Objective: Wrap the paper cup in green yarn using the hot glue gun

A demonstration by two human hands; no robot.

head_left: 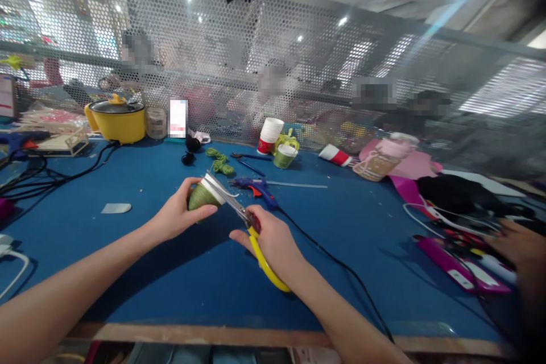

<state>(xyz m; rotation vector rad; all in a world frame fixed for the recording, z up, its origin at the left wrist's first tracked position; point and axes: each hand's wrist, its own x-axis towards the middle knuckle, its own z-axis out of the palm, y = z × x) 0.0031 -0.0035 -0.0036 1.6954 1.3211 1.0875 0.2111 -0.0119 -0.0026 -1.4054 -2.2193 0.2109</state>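
Observation:
My left hand [181, 210] grips a paper cup [200, 197] wrapped in green yarn, tilted on its side with its white rim toward the right. My right hand [273, 239] is closed round yellow-handled scissors [267, 264]. Their metal blades lie along the cup's white rim, and a thin white strip curls off beside them. Just behind my hands rests a blue hot glue gun [258, 189] with a clear glue stick in its back. Loose green yarn [219, 160] and blue-handled pliers [249, 164] lie farther back.
A second yarn-wrapped cup [285, 156] stands near stacked paper cups [270, 135]. Along the back are a yellow electric pot [121, 122], a glass jar [156, 123] and a lit phone [178, 118]. The glue gun's black cord crosses the right side. Another person's hand [520, 242] is at far right, near a magenta power strip [463, 264].

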